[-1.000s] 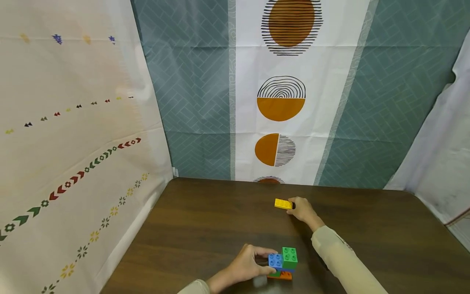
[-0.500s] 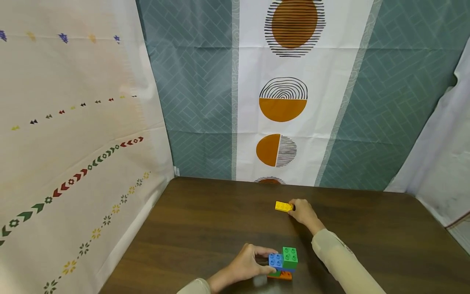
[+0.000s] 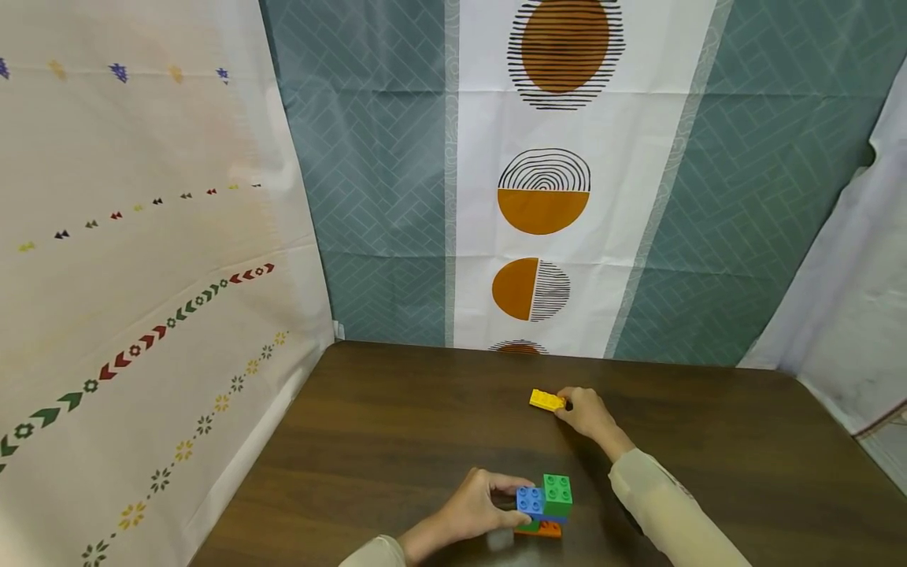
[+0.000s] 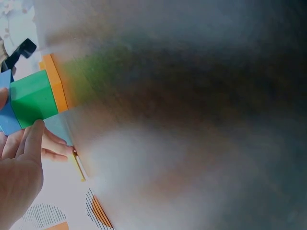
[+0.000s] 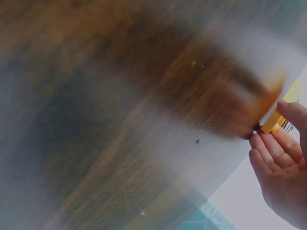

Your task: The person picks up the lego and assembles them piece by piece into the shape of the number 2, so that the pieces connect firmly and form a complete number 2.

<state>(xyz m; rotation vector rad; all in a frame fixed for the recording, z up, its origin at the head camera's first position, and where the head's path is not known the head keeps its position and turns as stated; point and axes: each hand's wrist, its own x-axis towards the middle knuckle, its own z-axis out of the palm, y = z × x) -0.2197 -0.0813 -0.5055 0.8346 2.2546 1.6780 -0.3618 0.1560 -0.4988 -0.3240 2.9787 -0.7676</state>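
A long yellow plastic brick (image 3: 546, 400) and a stack of studded plastic bricks (image 3: 544, 505) are being held well apart.

The yellow brick is being pinched at its right end by the right hand (image 3: 586, 411), over the far part of the dark brown wooden table (image 3: 397, 441); whether the tabletop is being touched cannot be told. The stack, orange at its base with green, blue and green above, is being gripped upright by the left hand (image 3: 476, 505) at the near part. The table is being backed by a teal-and-white patterned cloth (image 3: 383, 197).
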